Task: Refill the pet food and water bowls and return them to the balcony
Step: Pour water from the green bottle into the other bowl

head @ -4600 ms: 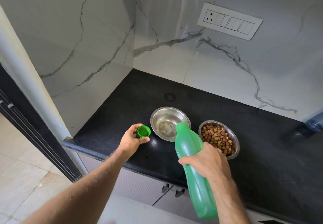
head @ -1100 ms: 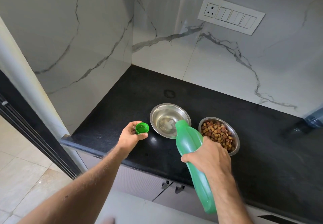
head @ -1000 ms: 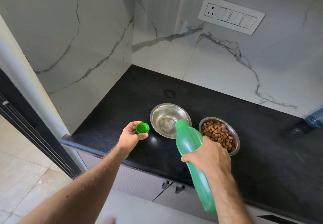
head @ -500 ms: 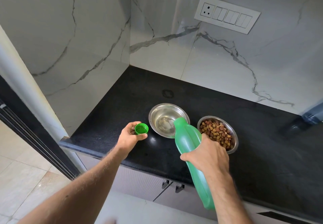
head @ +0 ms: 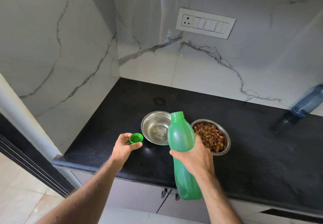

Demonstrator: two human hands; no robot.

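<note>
Right hand [head: 194, 159] fingers wrapped around green water bottle [head: 181, 136] mid-body; bottle near upright, open neck up and tilted slightly away, over counter edge [head: 104, 164] beside steel water bowl [head: 153, 118]. Left hand [head: 124, 146] pinches green cap [head: 136, 138]. Kibble bowl [head: 225, 136] right of bottle.

Both forearms bare up to the frame edge, no sleeves in view. Left hand [head: 125, 145] and right hand [head: 195, 157]: no rings, no watch or wristband, no gloves. Visible hair along both forearms. Nails short, unpainted where visible.
</note>
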